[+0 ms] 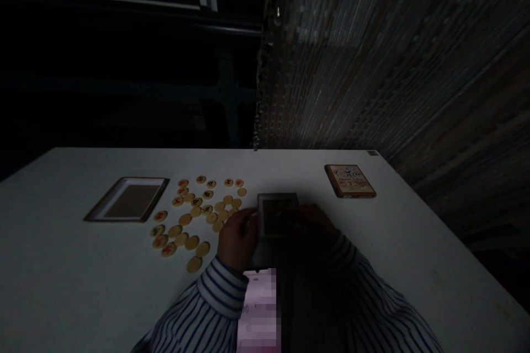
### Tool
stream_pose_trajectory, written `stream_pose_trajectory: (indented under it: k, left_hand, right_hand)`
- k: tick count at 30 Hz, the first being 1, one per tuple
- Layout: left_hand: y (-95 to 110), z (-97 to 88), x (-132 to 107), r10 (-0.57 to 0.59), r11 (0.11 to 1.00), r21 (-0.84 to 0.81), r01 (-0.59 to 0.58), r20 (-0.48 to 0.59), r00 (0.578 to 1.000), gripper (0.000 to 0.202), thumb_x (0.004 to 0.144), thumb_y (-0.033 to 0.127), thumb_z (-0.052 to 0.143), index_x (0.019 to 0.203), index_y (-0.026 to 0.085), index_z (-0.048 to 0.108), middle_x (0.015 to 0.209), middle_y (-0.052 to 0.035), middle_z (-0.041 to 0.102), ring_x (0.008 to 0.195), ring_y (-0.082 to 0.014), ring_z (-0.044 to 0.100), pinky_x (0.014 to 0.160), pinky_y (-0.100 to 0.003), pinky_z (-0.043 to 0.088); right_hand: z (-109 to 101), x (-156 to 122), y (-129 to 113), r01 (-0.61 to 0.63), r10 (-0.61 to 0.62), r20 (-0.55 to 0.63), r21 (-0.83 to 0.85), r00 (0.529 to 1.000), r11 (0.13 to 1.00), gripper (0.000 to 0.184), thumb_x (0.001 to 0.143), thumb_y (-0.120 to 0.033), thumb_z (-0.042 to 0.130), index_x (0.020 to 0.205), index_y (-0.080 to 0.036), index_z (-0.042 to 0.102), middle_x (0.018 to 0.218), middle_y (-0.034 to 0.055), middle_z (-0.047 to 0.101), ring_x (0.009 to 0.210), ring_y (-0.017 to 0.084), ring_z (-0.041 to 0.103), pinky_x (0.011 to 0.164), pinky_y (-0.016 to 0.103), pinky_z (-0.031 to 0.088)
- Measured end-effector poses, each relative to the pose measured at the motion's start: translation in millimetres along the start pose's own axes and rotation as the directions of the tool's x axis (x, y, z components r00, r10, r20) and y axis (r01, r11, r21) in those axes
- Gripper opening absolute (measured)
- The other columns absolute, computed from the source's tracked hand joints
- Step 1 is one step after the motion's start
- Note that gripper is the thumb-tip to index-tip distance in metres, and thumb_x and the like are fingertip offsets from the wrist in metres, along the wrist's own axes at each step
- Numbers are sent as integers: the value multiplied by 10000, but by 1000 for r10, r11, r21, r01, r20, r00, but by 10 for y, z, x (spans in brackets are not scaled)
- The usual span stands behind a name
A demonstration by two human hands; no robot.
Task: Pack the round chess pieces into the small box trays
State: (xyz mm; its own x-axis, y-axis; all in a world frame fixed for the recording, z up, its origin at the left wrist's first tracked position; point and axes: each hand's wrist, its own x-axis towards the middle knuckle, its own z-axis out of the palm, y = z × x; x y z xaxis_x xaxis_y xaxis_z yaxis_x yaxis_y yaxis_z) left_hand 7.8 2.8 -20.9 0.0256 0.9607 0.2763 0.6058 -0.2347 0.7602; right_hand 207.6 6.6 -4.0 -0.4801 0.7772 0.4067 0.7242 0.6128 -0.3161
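Note:
Between my hands is a shallow box (264, 234) with a pale rim and a dark inside, low over the white table. My left hand (239, 238) grips its left side, with the fingers curled and the thumb at the edge. On the right side, my right hand (314, 225) lies in deep shadow. Its fingers bend around that edge of the box, though their detail is hard to see. Left of my left hand are many round wooden Chinese chess pieces (191, 242), some showing red or black characters and others blank faces.
An open shallow tray (149, 213) with a brown-edged rim lies at the left. At the right is a flat box with a printed cover (351, 179). A lit phone-like screen (257, 309) is below my hands. A bead-string curtain (331, 66) hangs behind the white table (103, 276).

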Motion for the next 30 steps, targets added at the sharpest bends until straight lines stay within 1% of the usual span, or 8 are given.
stream_pose_trajectory:
  k: [4,6,8,12,18,21,26,30]
  left_hand:
    - [-42,35,-4,57,997,50,-58,5,998,246,775,244,444,947,152,595,916,-77,638,856,-180,591,761,-326,483]
    - [-55,48,-6,72,995,73,-73,18,997,252,770,228,442,958,149,590,919,-82,636,865,-183,590,763,-330,484]
    - [-64,55,-6,79,993,91,-82,37,996,254,766,212,440,965,155,587,927,-81,636,870,-183,591,765,-334,485]
    - [-82,71,-10,93,988,115,-101,73,993,253,763,198,441,964,158,589,946,-81,634,886,-185,588,779,-341,481]
    - [-111,92,-20,104,988,107,-113,82,991,250,768,206,437,964,166,587,932,-75,637,871,-178,591,771,-333,483]
    - [-107,88,-21,96,988,112,-107,106,990,255,768,205,435,968,167,587,940,-73,637,879,-179,591,774,-331,483]
    - [-104,85,-16,98,988,109,-111,119,988,263,773,191,425,978,153,586,960,-82,634,905,-185,581,802,-340,471]
    - [-100,84,-11,65,989,122,-82,139,988,273,776,196,424,987,133,585,955,-92,634,892,-186,584,792,-335,474]
  right_hand:
    - [-70,-4,51,-43,43,15,-21,999,999,213,744,-243,527,938,-218,609,803,28,676,684,139,591,632,266,373]
    - [-116,-10,69,-46,47,51,-32,998,998,227,730,-229,541,948,-216,605,792,25,676,682,142,592,636,269,372]
    - [-162,-16,75,-47,50,85,-40,995,998,233,731,-229,541,955,-211,602,777,29,673,689,143,591,647,271,373]
    - [-223,-23,78,-57,64,114,-63,991,996,212,743,-264,543,938,-212,609,737,23,667,665,137,591,648,273,374]
    - [-265,18,103,-40,55,240,-68,969,997,220,735,-276,551,942,-234,615,742,14,666,670,137,595,627,267,372]
    - [-261,53,107,-40,69,317,-96,946,995,210,732,-289,557,927,-245,623,777,16,666,700,149,592,631,277,371]
    - [-178,102,157,-45,126,371,-220,920,974,214,705,-276,586,909,-244,640,813,38,657,727,169,578,613,283,370]
    - [-120,144,194,-23,115,432,-213,895,977,207,685,-305,617,885,-265,651,855,42,657,758,175,581,608,277,376]
